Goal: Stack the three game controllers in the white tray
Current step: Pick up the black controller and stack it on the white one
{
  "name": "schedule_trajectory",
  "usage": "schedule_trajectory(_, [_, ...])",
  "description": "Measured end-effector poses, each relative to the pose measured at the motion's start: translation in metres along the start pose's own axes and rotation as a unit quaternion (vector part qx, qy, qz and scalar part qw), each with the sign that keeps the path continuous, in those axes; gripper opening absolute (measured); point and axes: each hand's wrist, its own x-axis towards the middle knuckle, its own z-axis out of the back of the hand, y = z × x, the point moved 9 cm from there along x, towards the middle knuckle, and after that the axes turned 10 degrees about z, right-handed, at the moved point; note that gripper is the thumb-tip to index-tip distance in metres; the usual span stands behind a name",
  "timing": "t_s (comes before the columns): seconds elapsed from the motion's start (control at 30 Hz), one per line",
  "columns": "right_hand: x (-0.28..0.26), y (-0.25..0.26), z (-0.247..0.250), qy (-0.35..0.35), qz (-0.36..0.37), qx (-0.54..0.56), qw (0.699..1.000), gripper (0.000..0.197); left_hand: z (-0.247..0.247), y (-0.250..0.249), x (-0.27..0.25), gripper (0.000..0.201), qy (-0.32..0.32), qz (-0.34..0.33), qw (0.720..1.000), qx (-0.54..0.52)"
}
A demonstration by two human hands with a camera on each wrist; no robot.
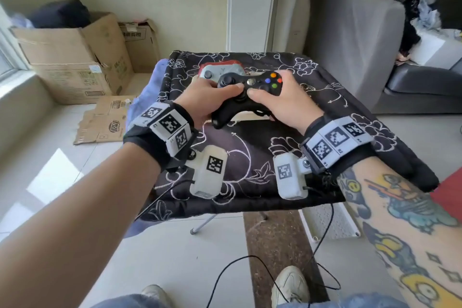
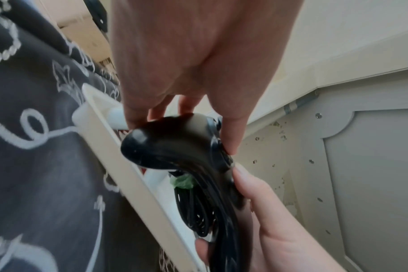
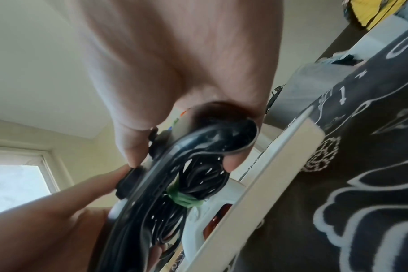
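Above the white tray (image 1: 246, 115), the black controller (image 1: 246, 94) sits between both hands' fingers (image 1: 231, 87).

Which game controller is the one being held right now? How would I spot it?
Find the small table under the black flowered cloth, then the white tray on it. Just above the tray, the left hand and right hand hold the black controller, one on each side. It is the only black one, with coloured buttons and a bundled cord beneath; the grey-white controller lies behind it.
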Motion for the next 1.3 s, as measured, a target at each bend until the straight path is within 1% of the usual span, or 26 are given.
schedule_trajectory(0.07, [0.013,0.006,-0.012,0.018,-0.002,0.014,1.000,0.068,0.014,-0.005,0.010,0.067,-0.008,-0.010,1.000,0.002])
schedule_trajectory(0.1, [0.019,0.006,-0.019,0.029,-0.014,0.031,0.999,0.071,0.019,-0.007,0.014,0.067,-0.013,-0.015,1.000,0.001])
schedule_trajectory(0.2, [0.036,0.005,-0.039,0.042,-0.043,0.065,0.996,0.084,0.034,-0.009,0.031,0.047,-0.034,-0.021,0.999,-0.004])
schedule_trajectory(0.27, [0.046,-0.001,-0.047,0.046,-0.052,0.070,0.995,0.093,0.039,-0.007,0.042,0.033,-0.037,-0.022,0.999,0.008])
schedule_trajectory(0.33, [0.052,-0.004,-0.053,0.050,-0.053,0.064,0.995,0.091,0.039,-0.003,0.049,0.022,-0.034,-0.022,0.999,0.019])
schedule_trajectory(0.4, [0.057,-0.007,-0.058,0.057,-0.053,0.054,0.996,0.082,0.041,0.003,0.057,0.025,-0.048,-0.021,0.998,0.028])
schedule_trajectory(0.5, [0.062,-0.011,-0.063,0.063,-0.055,0.044,0.995,0.069,0.042,0.010,0.068,0.040,-0.066,-0.022,0.997,0.045])
schedule_trajectory(0.6, [0.066,-0.015,-0.062,0.056,-0.049,0.043,0.996,0.063,0.042,0.011,0.073,0.036,-0.069,-0.027,0.994,0.076])
schedule_trajectory(0.77, [0.068,-0.018,-0.060,0.059,-0.039,0.021,0.997,0.062,0.042,0.001,0.074,0.032,-0.085,-0.050,0.983,0.155])
schedule_trajectory(0.87, [0.067,-0.016,-0.058,0.056,-0.034,-0.003,0.998,0.064,0.040,-0.006,0.072,0.037,-0.086,-0.078,0.969,0.219])
schedule_trajectory(0.97, [0.065,-0.012,-0.059,0.062,-0.032,-0.018,0.997,0.069,0.037,-0.009,0.074,0.044,-0.084,-0.084,0.958,0.262])
schedule_trajectory(1.07, [0.064,-0.009,-0.064,0.077,-0.020,-0.024,0.997,0.075,0.036,-0.008,0.077,0.043,-0.080,-0.083,0.966,0.230])
schedule_trajectory(1.17, [0.068,-0.007,-0.063,0.063,-0.007,-0.031,0.997,0.073,0.038,-0.007,0.078,0.040,-0.077,-0.082,0.973,0.199])
schedule_trajectory(1.3, [0.071,-0.005,-0.062,0.056,0.005,-0.029,0.998,0.070,0.038,-0.009,0.079,0.040,-0.069,-0.095,0.973,0.199])
